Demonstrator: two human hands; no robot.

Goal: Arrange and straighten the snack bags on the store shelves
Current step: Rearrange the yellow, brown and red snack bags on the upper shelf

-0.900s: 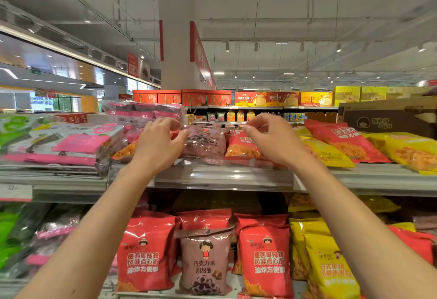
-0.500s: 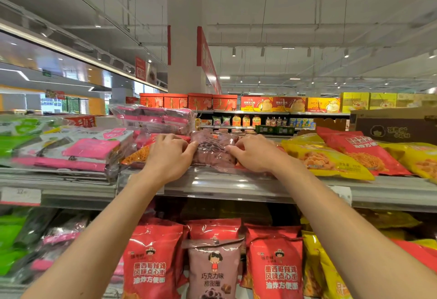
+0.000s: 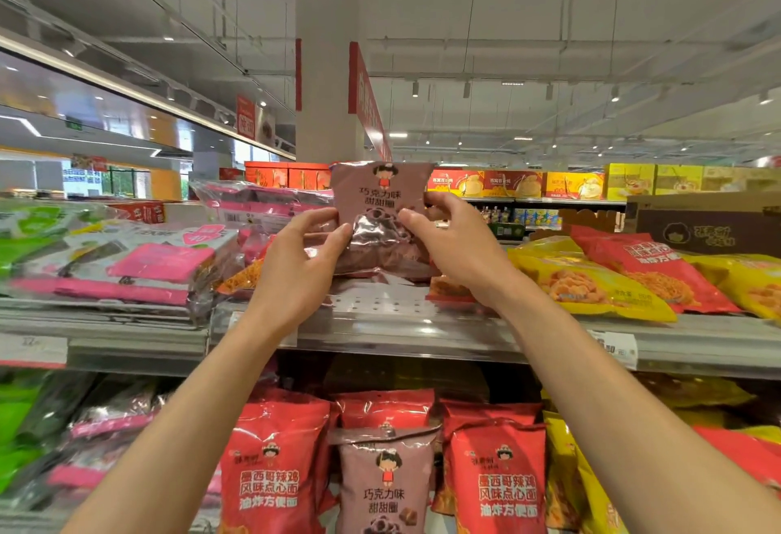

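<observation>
I hold a mauve snack bag (image 3: pixel 382 212) upright above the top shelf (image 3: pixel 380 324) of a store aisle, its glossy foil crinkled, a cartoon girl in red printed at the top and dark ring-shaped snacks pictured lower down. My left hand (image 3: pixel 296 263) pinches its lower left edge, thumb in front and fingers curled behind; my right hand (image 3: pixel 454 237) grips the right edge the same way, thumb pressing the front face. Both forearms reach up and forward from the bottom corners, wrists about level, the bag between them over a bare perforated patch of shelf. One more mauve bag (image 3: pixel 386 478) of the same kind stands on the lower shelf, straight below, flanked by two red bags (image 3: pixel 274 466) in front, one on each side, with another red one showing behind it. On the top shelf to my right lie two yellow bags (image 3: pixel 587 280) and one red bag (image 3: pixel 659 267), all flat and slanted. To my left sit stacked pink-and-white packets (image 3: pixel 156 263); I cannot count them. A brown carton (image 3: pixel 701 225) stands at the far right behind the bags.
</observation>
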